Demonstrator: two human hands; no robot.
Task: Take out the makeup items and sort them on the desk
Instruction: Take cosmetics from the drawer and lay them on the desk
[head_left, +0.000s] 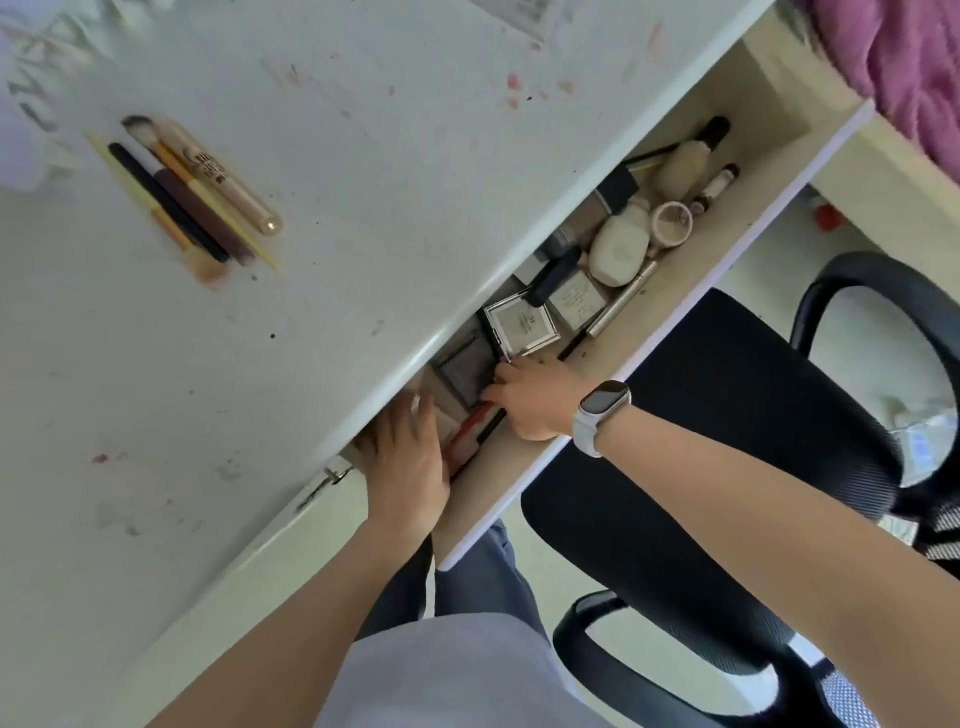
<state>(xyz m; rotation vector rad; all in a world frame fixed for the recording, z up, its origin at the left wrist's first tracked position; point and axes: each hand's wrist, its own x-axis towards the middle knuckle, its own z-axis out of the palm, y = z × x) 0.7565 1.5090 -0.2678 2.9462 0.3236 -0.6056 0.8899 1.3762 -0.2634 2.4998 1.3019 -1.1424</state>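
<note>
Black chair (727, 415) beside drawer (675, 291); desk (311, 260) edge overhangs it

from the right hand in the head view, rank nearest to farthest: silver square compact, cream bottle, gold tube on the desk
From the right hand in the drawer:
1. Silver square compact, in the drawer just beyond the fingers.
2. Cream bottle, farther along the drawer.
3. Gold tube, up on the desk top with the brushes, on the far left.

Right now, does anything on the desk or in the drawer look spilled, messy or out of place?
The desk top carries red and brown smudges, like makeup stains. In the drawer the items lie jumbled, overlapping at odd angles. The brushes on the desk lie neatly side by side.
</note>
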